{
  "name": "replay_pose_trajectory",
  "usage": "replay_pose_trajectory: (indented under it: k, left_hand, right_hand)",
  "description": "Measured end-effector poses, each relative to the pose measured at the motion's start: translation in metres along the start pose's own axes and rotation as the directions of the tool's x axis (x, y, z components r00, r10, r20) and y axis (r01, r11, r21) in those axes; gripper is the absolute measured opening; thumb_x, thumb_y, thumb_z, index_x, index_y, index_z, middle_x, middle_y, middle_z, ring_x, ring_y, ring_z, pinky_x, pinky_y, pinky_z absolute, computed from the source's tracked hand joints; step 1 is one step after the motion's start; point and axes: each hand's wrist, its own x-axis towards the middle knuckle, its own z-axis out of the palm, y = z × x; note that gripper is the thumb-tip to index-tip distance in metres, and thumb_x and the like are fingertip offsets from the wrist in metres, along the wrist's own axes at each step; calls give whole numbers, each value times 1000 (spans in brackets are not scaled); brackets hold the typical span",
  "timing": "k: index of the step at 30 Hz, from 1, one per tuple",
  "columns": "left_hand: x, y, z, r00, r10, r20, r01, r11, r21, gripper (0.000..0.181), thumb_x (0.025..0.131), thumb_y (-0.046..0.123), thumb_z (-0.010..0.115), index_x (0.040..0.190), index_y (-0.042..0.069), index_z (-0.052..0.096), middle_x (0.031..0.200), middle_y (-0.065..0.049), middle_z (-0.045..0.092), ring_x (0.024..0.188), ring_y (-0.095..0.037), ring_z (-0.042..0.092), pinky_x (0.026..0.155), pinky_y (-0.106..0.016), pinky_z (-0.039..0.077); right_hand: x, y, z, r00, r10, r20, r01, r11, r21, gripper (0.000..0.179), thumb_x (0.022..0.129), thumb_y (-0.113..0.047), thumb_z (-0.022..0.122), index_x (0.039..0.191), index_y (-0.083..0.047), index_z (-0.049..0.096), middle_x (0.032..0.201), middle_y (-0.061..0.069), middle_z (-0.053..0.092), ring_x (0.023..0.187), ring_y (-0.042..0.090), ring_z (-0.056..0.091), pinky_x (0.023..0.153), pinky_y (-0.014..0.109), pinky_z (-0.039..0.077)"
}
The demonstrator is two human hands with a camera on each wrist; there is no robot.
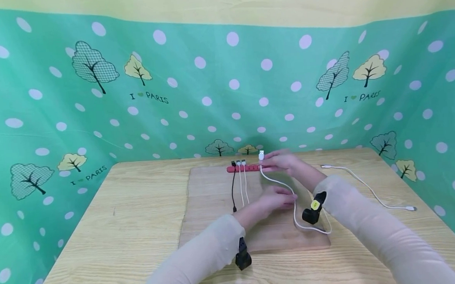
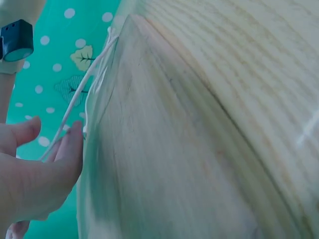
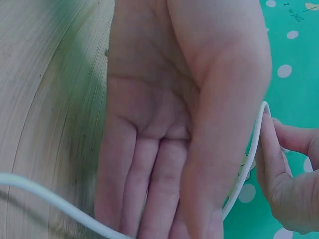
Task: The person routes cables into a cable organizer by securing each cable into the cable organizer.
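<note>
In the head view my right hand [image 1: 280,161] pinches a white USB cable [image 1: 277,182] just below its upright USB-A plug [image 1: 261,155], at the right end of a red cable holder strip [image 1: 244,168]. The right wrist view shows the palm of this hand [image 3: 154,129]; its fingertips drop out of the frame. My left hand [image 1: 277,198] is lower down, its fingertips at the same cable. Seen from the left wrist, the thumb of this left hand [image 2: 42,174] stands apart from the fingers, and the cable [image 2: 75,97] runs past them.
A black cable [image 1: 233,189] and two white cables [image 1: 246,186] sit in the strip's left slots. Beneath lies a wooden board [image 1: 209,203] on the table [image 1: 131,224]. Another white cable [image 1: 369,186] lies at the right. A green dotted cloth [image 1: 194,88] hangs behind.
</note>
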Motion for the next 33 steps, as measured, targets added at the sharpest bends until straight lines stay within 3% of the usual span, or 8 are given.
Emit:
replay_pose_trajectory:
  k: [5, 9, 15, 16, 20, 23, 26, 33]
  left_hand:
    - [1, -1, 2, 999, -26, -43, 22, 996, -91, 21, 90, 0, 61, 107, -12, 62, 106, -26, 69, 94, -26, 71, 89, -34, 58]
    - [0, -1, 0, 998, -38, -47, 33, 994, -105, 23, 90, 0, 61, 110, -10, 63, 109, -25, 69, 91, -21, 71, 89, -34, 58]
    - [-3, -4, -6, 998, -41, -49, 38, 997, -67, 25, 86, -1, 65, 110, -7, 64, 105, -20, 71, 89, -18, 72, 85, -30, 59]
    - [-4, -4, -7, 998, -42, -56, 39, 997, -63, 24, 85, -1, 65, 109, -7, 65, 104, -20, 71, 88, -19, 72, 84, -29, 59]
    - [-6, -6, -14, 996, -44, -84, 41, 998, -37, 22, 84, -2, 67, 106, -6, 67, 99, -20, 73, 85, -21, 73, 80, -28, 60]
    - [-6, -8, -22, 996, -40, -86, 39, 999, -4, 21, 83, -1, 68, 104, -4, 68, 96, -18, 74, 78, -16, 72, 78, -26, 60]
    - [-7, -9, -31, 995, -36, -90, 39, 999, 37, 19, 83, 1, 69, 102, -2, 69, 94, -16, 74, 75, -11, 70, 77, -26, 60]
    - [-17, -9, -46, 991, -10, -132, 31, 987, 159, 16, 79, 0, 73, 95, -1, 71, 89, -17, 75, 74, -14, 72, 71, -26, 61]
  right_hand:
    - [2, -1, 4, 1000, -9, -7, 9, 999, 36, 52, 91, 2, 59, 138, 12, 39, 83, 2, 66, 73, 9, 70, 107, 39, 45]
    - [5, 0, 6, 1000, -2, -16, 3, 998, 61, 53, 90, 2, 60, 138, 10, 39, 82, 2, 69, 74, 10, 70, 103, 35, 49]
    - [11, 2, 8, 1000, 13, -17, -12, 997, 80, 55, 89, 2, 61, 139, 9, 39, 118, 22, 64, 76, 10, 70, 101, 33, 50]
    - [12, 2, 8, 1000, 9, -7, -8, 996, 89, 55, 90, 2, 60, 140, 9, 38, 118, 22, 64, 76, 10, 70, 98, 31, 52]
    - [18, 1, 8, 1000, -7, 28, 2, 988, 152, 54, 92, 4, 55, 141, 11, 34, 90, 11, 71, 71, 9, 70, 78, 20, 59]
    - [22, 0, 7, 999, -16, 45, 8, 986, 169, 52, 94, 3, 54, 141, 12, 33, 73, 0, 69, 69, 9, 70, 71, 17, 59]
    - [23, -2, 7, 999, -23, 48, 16, 988, 155, 52, 95, -2, 54, 141, 11, 33, 72, 0, 69, 69, 9, 69, 72, 17, 58]
    - [29, -6, 9, 1000, -14, 22, 9, 981, 194, 53, 95, -7, 56, 143, 6, 35, 78, 0, 68, 72, 10, 70, 77, 20, 59]
